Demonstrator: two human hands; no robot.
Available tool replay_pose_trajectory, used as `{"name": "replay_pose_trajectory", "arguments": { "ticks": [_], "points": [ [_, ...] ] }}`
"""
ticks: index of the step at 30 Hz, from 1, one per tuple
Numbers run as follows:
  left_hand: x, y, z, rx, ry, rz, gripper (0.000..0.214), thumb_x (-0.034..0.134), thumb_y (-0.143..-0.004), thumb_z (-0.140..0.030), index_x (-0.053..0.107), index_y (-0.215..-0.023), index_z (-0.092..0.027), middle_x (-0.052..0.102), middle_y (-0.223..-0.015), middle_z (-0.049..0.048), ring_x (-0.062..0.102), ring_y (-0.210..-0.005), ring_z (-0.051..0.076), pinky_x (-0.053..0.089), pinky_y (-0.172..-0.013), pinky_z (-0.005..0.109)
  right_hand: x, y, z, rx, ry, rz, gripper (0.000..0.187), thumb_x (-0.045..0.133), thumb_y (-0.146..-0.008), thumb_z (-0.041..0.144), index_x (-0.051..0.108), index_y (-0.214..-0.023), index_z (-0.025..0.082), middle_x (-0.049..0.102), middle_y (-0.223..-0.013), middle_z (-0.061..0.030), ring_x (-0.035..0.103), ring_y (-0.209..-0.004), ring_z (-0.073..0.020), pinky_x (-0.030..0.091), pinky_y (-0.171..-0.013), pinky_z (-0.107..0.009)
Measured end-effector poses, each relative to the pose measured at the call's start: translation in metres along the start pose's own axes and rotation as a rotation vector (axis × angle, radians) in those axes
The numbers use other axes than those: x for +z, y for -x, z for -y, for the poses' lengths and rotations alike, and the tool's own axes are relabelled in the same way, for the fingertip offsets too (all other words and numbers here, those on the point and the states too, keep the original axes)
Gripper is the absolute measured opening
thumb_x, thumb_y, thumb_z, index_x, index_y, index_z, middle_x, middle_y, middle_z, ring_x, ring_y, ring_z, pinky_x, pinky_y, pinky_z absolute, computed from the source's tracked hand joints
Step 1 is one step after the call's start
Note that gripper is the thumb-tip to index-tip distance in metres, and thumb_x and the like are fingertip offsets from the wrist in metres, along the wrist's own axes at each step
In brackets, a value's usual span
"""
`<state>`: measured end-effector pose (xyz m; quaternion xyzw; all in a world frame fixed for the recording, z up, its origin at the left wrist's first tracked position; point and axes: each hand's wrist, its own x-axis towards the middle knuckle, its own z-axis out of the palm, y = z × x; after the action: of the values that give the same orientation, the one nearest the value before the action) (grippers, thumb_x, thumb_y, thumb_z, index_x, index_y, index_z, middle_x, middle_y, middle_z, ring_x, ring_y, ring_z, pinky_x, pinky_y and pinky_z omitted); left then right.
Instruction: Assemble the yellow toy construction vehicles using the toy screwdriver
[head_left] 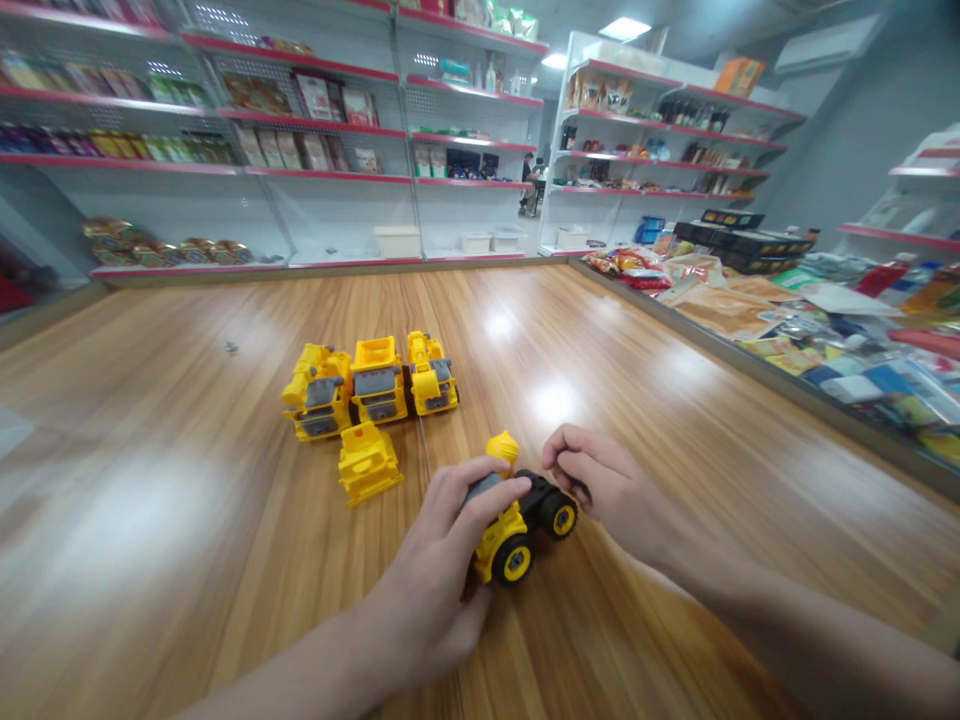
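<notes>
My left hand (439,565) is closed over the yellow cab of a toy truck (536,508) and holds it on the table. The truck has a black chassis and black wheels with yellow hubs. Just beyond the chassis is a yellow cone-topped piece (502,450), its lower part hidden. My right hand (604,482) is at the truck's rear wheel, fingers curled together; whatever is in them, if anything, I cannot make out. Farther left stand a yellow toy vehicle (319,395), a toy dump truck (379,380) and another toy vehicle (431,375). A loose yellow toy part (369,465) lies before them.
A small grey object (230,347) lies on the wooden table (187,430) at the left. Packaged goods (727,310) are heaped beyond its right edge. Stocked shelves (322,125) line the back, and a distant person (529,185) appears between them.
</notes>
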<state>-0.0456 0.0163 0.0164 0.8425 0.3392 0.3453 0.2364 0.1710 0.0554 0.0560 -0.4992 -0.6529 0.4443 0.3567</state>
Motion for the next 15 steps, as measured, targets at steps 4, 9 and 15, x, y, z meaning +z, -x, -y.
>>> {"name": "replay_pose_trajectory", "arguments": {
  "ticks": [4, 9, 15],
  "points": [
    [-0.003, -0.001, -0.004, 0.041, 0.054, 0.066, 0.095, 0.047, -0.056, 0.008, 0.030, -0.143, -0.025, 0.025, -0.143, 0.0129, 0.029, -0.138, 0.030, 0.032, -0.114, 0.049, 0.004, -0.001, -0.001, -0.055, 0.274, 0.067, 0.011, 0.051, -0.083, 0.017, 0.062, -0.082, 0.019, 0.062, -0.076, 0.0001, 0.055, -0.072, -0.0142, 0.040, -0.064, -0.026],
    [-0.012, -0.003, -0.010, 0.085, 0.143, 0.124, 0.085, 0.048, -0.051, 0.002, 0.038, -0.132, -0.022, 0.025, -0.140, 0.0133, 0.027, -0.137, 0.033, 0.032, -0.113, 0.050, 0.008, 0.001, -0.002, -0.071, 0.388, 0.123, 0.009, 0.054, -0.080, 0.015, 0.061, -0.083, 0.019, 0.061, -0.071, 0.0026, 0.054, -0.065, -0.0122, 0.039, -0.059, -0.024],
    [-0.017, -0.001, -0.011, -0.003, 0.284, 0.071, 0.054, 0.050, -0.056, -0.006, 0.050, -0.107, -0.022, 0.033, -0.131, 0.0103, 0.041, -0.122, 0.031, 0.042, -0.097, 0.044, 0.008, 0.004, -0.001, -0.086, 0.403, 0.137, 0.005, 0.055, -0.081, 0.018, 0.059, -0.079, 0.020, 0.053, -0.062, 0.0055, 0.048, -0.056, -0.0100, 0.035, -0.052, -0.023]
  ]
}}
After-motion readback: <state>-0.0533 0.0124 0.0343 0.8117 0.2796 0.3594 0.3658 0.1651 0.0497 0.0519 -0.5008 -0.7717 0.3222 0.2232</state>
